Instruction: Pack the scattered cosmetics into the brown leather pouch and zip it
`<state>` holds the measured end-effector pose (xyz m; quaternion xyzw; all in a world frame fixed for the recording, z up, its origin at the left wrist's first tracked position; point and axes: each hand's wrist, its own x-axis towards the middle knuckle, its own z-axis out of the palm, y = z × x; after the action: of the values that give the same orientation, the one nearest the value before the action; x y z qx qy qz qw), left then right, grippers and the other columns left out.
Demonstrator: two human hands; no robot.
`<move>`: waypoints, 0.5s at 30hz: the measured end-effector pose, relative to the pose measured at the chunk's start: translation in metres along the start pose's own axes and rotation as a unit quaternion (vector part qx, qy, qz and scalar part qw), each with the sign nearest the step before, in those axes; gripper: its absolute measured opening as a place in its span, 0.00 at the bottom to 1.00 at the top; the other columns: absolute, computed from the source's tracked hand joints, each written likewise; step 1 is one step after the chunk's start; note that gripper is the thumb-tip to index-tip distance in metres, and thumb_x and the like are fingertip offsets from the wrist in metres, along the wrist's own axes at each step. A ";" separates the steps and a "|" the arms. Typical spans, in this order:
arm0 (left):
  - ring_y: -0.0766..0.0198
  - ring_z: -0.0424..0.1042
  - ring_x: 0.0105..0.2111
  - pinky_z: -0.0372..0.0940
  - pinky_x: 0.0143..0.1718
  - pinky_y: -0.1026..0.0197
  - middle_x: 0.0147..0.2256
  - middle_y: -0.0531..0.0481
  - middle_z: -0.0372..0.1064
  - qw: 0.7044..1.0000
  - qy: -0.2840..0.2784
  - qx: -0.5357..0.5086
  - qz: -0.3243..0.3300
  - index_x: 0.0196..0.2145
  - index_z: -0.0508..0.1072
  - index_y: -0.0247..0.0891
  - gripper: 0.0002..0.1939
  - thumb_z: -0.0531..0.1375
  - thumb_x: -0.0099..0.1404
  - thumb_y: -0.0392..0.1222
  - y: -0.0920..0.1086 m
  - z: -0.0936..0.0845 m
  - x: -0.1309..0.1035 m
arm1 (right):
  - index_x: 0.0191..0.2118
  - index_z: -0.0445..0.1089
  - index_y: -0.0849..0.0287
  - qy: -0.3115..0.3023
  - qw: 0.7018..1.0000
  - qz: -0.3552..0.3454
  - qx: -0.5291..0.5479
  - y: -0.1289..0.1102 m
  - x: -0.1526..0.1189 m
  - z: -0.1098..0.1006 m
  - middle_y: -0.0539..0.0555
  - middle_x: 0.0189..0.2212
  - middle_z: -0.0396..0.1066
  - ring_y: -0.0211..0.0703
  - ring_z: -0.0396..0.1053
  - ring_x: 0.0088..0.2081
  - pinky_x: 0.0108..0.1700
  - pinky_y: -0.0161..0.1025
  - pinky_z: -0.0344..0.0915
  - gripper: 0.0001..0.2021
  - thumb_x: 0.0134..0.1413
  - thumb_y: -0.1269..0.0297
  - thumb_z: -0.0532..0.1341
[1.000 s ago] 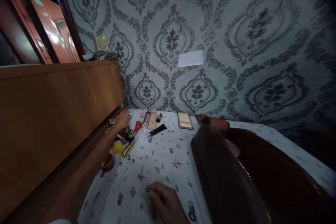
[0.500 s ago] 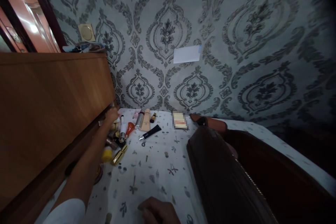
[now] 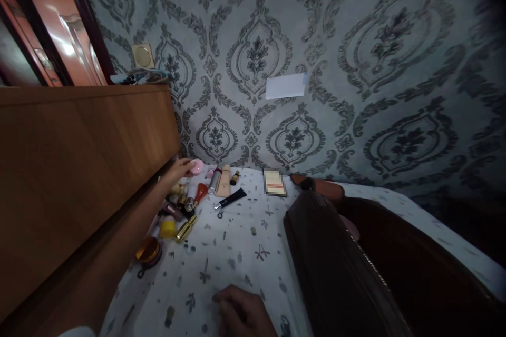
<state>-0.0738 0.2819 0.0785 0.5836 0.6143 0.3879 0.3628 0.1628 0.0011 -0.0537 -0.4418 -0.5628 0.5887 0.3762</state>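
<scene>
My left hand (image 3: 182,168) is closed on a pink round case (image 3: 196,166), held by its edge at the far left near the wall. Below my left forearm and wrist lie a yellow jar (image 3: 167,227), a gold tube (image 3: 185,229) and a round amber-lidded jar (image 3: 149,251). Just right of the hand are a silver bottle (image 3: 214,181), a peach tube (image 3: 223,181), a red-orange bottle (image 3: 200,194) and a black tube (image 3: 230,198). At the bottom middle, my right hand (image 3: 243,309) rests over the patterned sheet, fingers loosely curled, nothing visible in them.
A large dark brown bag (image 3: 332,263) stands on the right, with a brown strap-like piece (image 3: 328,189) behind it. A blurred card-like item (image 3: 274,182) lies near the wall. A wooden panel (image 3: 87,142) rises along the left edge.
My left hand has come up from the far left corner and moved right, now with the pink round case in it. My right hand is nearly still. The view has shifted slightly.
</scene>
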 end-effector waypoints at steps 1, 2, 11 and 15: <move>0.58 0.74 0.44 0.72 0.44 0.50 0.50 0.44 0.71 0.999 -0.018 -0.038 -0.005 0.53 0.70 0.36 0.17 0.60 0.70 0.47 0.001 0.005 -0.012 | 0.40 0.75 0.61 -0.020 1.000 -0.007 0.015 -0.003 0.001 -0.001 0.50 0.19 0.68 0.40 0.68 0.23 0.30 0.36 0.65 0.25 0.56 0.41 0.59; 0.59 0.74 0.43 0.73 0.43 0.51 0.48 0.44 0.71 0.997 -0.035 -0.074 -0.012 0.52 0.70 0.35 0.17 0.60 0.70 0.47 0.000 0.011 -0.025 | 0.40 0.75 0.61 -0.028 0.999 -0.016 0.032 -0.005 0.003 -0.003 0.49 0.19 0.67 0.40 0.68 0.24 0.31 0.36 0.65 0.24 0.55 0.42 0.60; 0.64 0.75 0.30 0.73 0.33 0.62 0.33 0.47 0.75 0.942 -0.173 -0.275 -0.089 0.39 0.74 0.33 0.16 0.65 0.65 0.50 -0.019 0.073 -0.165 | 0.61 0.60 0.58 0.125 0.988 -0.075 0.049 -0.021 0.008 -0.015 0.62 0.51 0.66 0.47 0.71 0.43 0.37 0.40 0.71 0.33 0.53 0.50 0.63; 0.63 0.75 0.31 0.72 0.30 0.64 0.32 0.48 0.75 0.927 -0.205 -0.302 -0.088 0.38 0.75 0.33 0.22 0.72 0.55 0.53 -0.019 0.095 -0.206 | 0.67 0.54 0.58 0.182 0.964 -0.145 -0.129 -0.026 0.013 -0.025 0.65 0.58 0.60 0.52 0.66 0.54 0.53 0.48 0.68 0.34 0.55 0.60 0.62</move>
<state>0.0145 0.0805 0.0184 0.4564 0.4292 0.3939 0.6725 0.1806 0.0234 -0.0281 -0.5000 -0.6141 0.3599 0.4934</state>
